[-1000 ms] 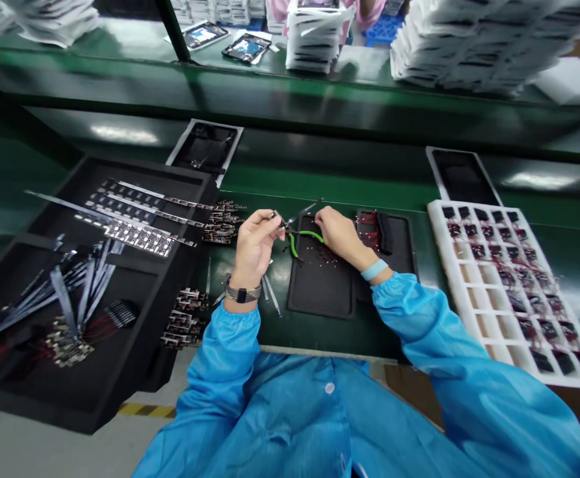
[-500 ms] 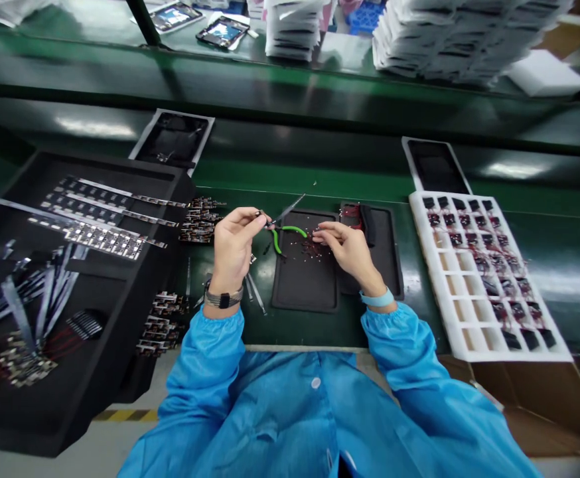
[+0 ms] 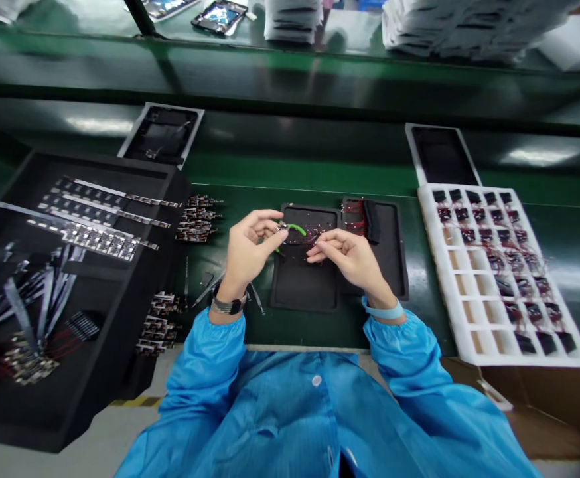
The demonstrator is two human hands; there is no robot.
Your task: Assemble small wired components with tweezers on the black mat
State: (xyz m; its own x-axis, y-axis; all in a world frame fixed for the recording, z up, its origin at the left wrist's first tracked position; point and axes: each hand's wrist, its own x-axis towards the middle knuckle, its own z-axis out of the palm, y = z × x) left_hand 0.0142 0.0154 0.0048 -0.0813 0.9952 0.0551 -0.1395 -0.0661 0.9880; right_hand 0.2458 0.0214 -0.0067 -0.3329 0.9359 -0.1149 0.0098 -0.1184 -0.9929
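My left hand (image 3: pixel 253 249) is closed in a pinch, with a small electronic part (image 3: pixel 283 226) at its fingertips. Just beyond those fingers lie green-handled pliers (image 3: pixel 296 229), partly hidden by the hand. My right hand (image 3: pixel 347 259) is also closed, thumb against fingers, low over the black tray (image 3: pixel 304 287); whatever it pinches is too small to make out. Thin reddish wires (image 3: pixel 314 237) and tiny pale bits are scattered on the tray between both hands. A second black tray (image 3: pixel 392 265) holds a black bundle (image 3: pixel 371 221) with red wires.
At left, a large black bin (image 3: pixel 78 372) carries metallic strips (image 3: pixel 51 299) and boards. Small board stacks (image 3: pixel 199 219) stand beside it. A white foam tray (image 3: pixel 462 335) at right holds several black parts with red wires. A shelf (image 3: pixel 270 73) crosses the back.
The left hand has moved slightly right and nearer the right hand. The dark strip that pointed up and right from its fingers no longer shows there. The right hand has dropped slightly, fingers more bent.
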